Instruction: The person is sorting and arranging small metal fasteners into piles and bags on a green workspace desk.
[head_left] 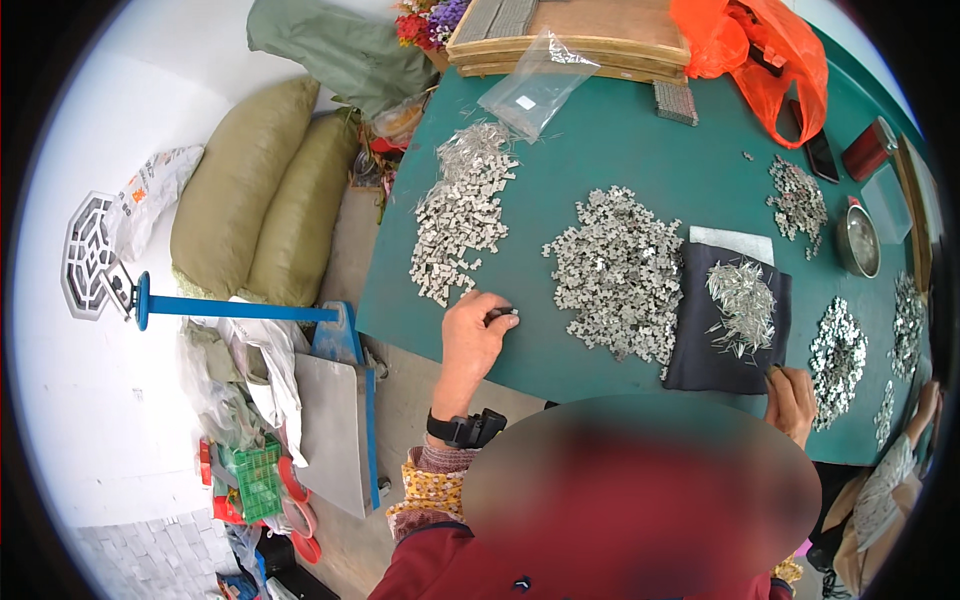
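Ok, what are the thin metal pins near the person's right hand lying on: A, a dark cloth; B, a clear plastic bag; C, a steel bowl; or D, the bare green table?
B is out, and so are C and D: the answer is A, since the thin metal pins lie in a loose heap on the dark cloth spread over the green table, just above the right hand.

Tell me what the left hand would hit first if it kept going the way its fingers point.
The left hand, pinching a small metal piece, points right across the green table. It would probably meet the big middle pile of metal pieces first, though depth is uncertain.
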